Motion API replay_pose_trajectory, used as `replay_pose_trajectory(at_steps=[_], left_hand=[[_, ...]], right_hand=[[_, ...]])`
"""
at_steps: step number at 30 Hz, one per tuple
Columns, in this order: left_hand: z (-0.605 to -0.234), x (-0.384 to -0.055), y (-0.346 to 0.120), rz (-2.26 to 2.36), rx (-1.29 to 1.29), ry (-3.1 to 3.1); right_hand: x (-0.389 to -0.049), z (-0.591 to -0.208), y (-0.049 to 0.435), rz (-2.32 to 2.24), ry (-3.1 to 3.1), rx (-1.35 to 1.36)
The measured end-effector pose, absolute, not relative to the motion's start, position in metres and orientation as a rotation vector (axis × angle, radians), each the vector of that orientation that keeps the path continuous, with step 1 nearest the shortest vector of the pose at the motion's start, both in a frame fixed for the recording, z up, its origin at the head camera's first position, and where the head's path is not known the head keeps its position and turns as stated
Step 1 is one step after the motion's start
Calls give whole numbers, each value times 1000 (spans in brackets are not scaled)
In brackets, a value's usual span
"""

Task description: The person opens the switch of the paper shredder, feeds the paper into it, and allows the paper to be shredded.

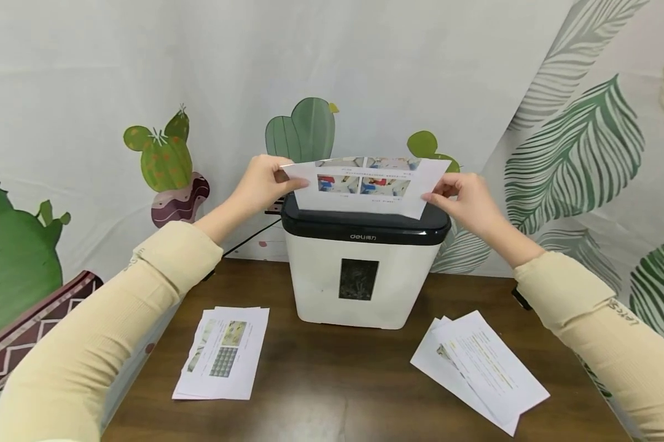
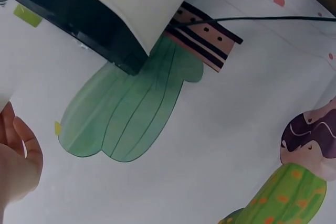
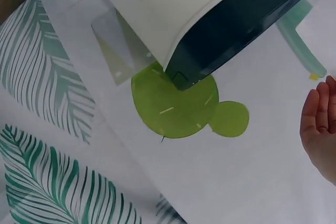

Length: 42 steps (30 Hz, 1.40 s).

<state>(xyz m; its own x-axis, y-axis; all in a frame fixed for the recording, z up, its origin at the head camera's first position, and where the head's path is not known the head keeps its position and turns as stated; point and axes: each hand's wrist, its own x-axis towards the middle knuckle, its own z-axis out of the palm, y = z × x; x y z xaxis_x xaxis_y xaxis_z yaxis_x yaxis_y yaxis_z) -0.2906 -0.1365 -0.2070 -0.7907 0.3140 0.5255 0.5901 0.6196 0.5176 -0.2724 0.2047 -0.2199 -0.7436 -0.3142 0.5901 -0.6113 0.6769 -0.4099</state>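
Between both hands a printed sheet of paper (image 1: 337,199) with small colour photos is held over the black top of a white paper shredder (image 1: 320,276). My left hand (image 1: 265,182) pinches the sheet's left edge between thumb and fingers. On the opposite edge, my right hand (image 1: 464,199) pinches it the same way. The sheet's lower edge overlaps the shredder's lid in the head view, hiding the middle of the lid. In the left wrist view part of the left hand (image 2: 21,161) shows at the left border; the right wrist view shows the right hand (image 3: 323,129) at its right border.
A stack of printed sheets (image 1: 232,356) lies on the brown table (image 1: 320,380) at left. Several more sheets (image 1: 486,368) lie fanned at right. A black cord (image 1: 251,236) runs left from behind the shredder. A curtain (image 1: 376,73) with cactus and leaf prints hangs behind.
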Motion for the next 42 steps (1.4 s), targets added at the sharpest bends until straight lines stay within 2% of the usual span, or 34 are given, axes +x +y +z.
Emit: replay_pose_trajectory(at_steps=[16,28,42], left_hand=[[-221,-315,-119,-1070,-688,-2332],[-241,-325,-120,-1207,-619,-2324],[-239,-336,-113,-1315,-484,-2218]], right_hand=[[-308,-247,198,828,-2323,515],[-313,-256,206,785,-2434,607],[-320,-249,200,816,-2502,537]])
